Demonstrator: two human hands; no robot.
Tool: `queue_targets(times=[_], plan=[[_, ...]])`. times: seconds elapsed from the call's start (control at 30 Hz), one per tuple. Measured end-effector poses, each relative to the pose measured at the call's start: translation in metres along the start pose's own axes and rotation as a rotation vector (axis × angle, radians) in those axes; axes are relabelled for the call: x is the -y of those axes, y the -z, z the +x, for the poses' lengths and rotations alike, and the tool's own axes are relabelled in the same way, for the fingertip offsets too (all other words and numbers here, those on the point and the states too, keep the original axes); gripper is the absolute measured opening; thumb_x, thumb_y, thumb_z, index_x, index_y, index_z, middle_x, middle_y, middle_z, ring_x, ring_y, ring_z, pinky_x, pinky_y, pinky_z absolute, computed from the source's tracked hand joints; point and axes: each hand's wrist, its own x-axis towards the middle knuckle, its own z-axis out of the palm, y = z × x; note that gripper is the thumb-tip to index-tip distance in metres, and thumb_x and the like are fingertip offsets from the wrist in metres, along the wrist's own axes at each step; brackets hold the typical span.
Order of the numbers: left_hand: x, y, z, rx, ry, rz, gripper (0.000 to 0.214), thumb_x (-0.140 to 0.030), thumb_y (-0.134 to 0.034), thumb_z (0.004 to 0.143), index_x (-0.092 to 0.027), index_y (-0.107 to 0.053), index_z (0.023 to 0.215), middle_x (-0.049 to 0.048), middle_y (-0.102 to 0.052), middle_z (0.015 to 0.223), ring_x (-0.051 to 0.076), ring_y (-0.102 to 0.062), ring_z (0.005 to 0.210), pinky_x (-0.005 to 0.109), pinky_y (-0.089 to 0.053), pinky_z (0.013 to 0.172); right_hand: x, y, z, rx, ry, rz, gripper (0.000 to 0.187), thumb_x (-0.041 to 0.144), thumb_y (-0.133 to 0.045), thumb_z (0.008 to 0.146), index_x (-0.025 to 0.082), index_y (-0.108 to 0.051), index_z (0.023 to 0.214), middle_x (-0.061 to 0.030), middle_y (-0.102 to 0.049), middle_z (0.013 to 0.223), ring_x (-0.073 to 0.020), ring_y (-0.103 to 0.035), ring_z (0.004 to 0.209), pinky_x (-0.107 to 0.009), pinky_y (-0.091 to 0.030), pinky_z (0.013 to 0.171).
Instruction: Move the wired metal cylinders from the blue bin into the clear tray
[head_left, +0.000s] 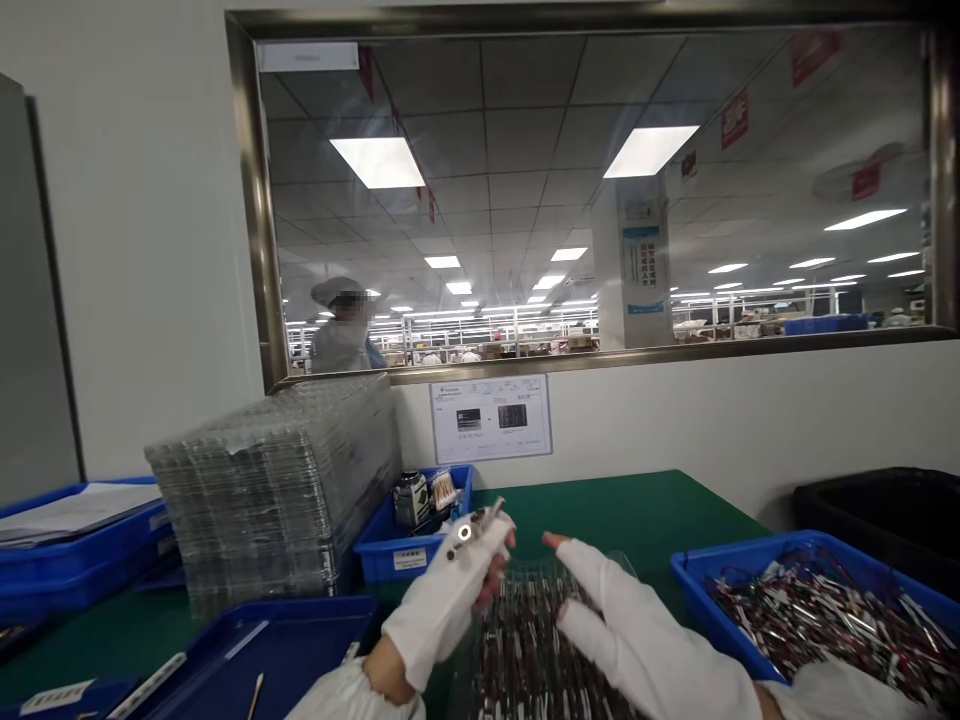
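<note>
Left hand's (450, 590) hold on a small grey-and-white piece (464, 533) can't be told; right hand (652, 640) spread, thumb and index finger apart.
Blue plastic bin (716, 618) at right: tangled heap of slender red, dark and silvery parts (825, 600), some glinting. Clear plastic tray (463, 672) below and between the hands: similar pieces (525, 640) in close, ribbed rows. Small piece: along left hand's upper edge, pale ring bright on it. Both hands in white fabric, some fingertips bare, angled inward over tray; wrists low.
</note>
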Motion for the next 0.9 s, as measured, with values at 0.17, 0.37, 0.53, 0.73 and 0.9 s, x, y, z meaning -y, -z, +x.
queue_targets(times=[0.17,0.37,0.53,0.73,0.9], plan=[[0.007,-0.022,-0.006,0.507,0.382,-0.366,0.022,-0.037,-0.048,0.070,-0.015,-0.044,0.071,-0.0087,-0.023,0.046,0.001,-0.015,0.032,0.014,-0.008,0.031,0.026,0.022,0.026,-0.023,0.027,0.353,0.042,0.045,-0.035,0.079,0.026,-0.041,0.116,-0.0017,-0.044,0.118,-0.0193,-0.037,0.110,-0.036,-0.027,0.095],[0.020,-0.025,-0.008,0.578,0.446,-0.371,0.018,-0.029,-0.047,0.067,-0.013,-0.045,0.061,-0.0058,-0.029,0.045,0.002,-0.023,0.032,0.014,-0.013,0.031,0.040,0.007,0.031,0.186,0.021,0.596,0.032,0.039,-0.042,0.077,0.023,-0.052,0.102,-0.0010,-0.058,0.084,-0.0132,-0.054,0.068,-0.023,-0.044,0.060],[0.018,-0.026,-0.005,0.541,0.379,-0.319,0.013,-0.014,-0.043,0.063,-0.012,-0.049,0.075,-0.0040,-0.035,0.050,0.003,-0.028,0.035,0.015,-0.012,0.032,0.010,-0.010,0.035,0.066,-0.014,0.777,0.012,0.026,-0.050,0.073,0.017,-0.052,0.080,0.0021,-0.051,0.068,-0.0043,-0.041,0.047,-0.015,-0.034,0.041],[0.018,-0.026,-0.003,0.367,0.167,-0.337,0.013,-0.028,-0.042,0.071,-0.018,-0.040,0.079,-0.0051,-0.041,0.056,0.002,-0.034,0.038,0.014,-0.022,0.036,-0.001,-0.009,0.036,-0.102,-0.029,0.699,0.010,0.022,-0.052,0.070,0.016,-0.053,0.078,0.0002,-0.054,0.070,-0.0091,-0.050,0.060,-0.019,-0.042,0.055],[0.021,-0.034,0.002,0.194,0.063,-0.144,0.027,-0.043,-0.047,0.068,-0.017,-0.041,0.067,-0.0068,-0.040,0.045,0.002,-0.029,0.031,0.015,-0.017,0.030,0.003,-0.010,0.033,-0.175,-0.114,0.683,0.027,0.014,-0.050,0.065,0.015,-0.052,0.092,-0.0045,-0.055,0.083,-0.0150,-0.054,0.072,-0.023,-0.046,0.058]])
